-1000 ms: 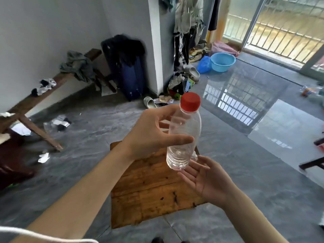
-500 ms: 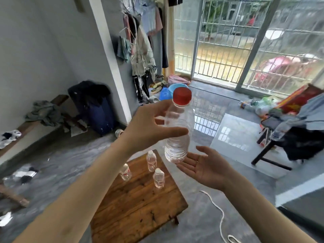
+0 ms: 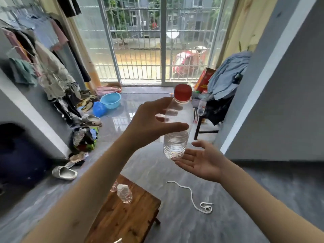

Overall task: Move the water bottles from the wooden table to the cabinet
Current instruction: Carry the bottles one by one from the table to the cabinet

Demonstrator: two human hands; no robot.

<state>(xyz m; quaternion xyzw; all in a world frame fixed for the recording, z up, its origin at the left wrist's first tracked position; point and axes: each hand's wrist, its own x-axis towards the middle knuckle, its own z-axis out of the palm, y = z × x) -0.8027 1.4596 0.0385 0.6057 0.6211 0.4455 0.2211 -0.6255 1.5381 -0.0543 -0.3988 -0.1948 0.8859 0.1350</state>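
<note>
Lived-in home: hanging clothes [image 3: 43, 50], blue basin [image 3: 110, 100], slippers [image 3: 64, 172], barred balcony door [image 3: 140, 41]

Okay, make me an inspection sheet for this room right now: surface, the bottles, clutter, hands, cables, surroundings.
Surface: wooden table, low, on grey floor.
Job's things: red-capped bottle held upright in the air; small bottle on the table, another partly hidden behind the left arm.
Clutter: slipper, blue basin, clothes pile.
Hands: left hand grips the red-capped bottle; right hand open, palm up, just under its base.
Cables: white cord on the floor.
Surroundings: barred glass door; cabinet not seen.
</note>
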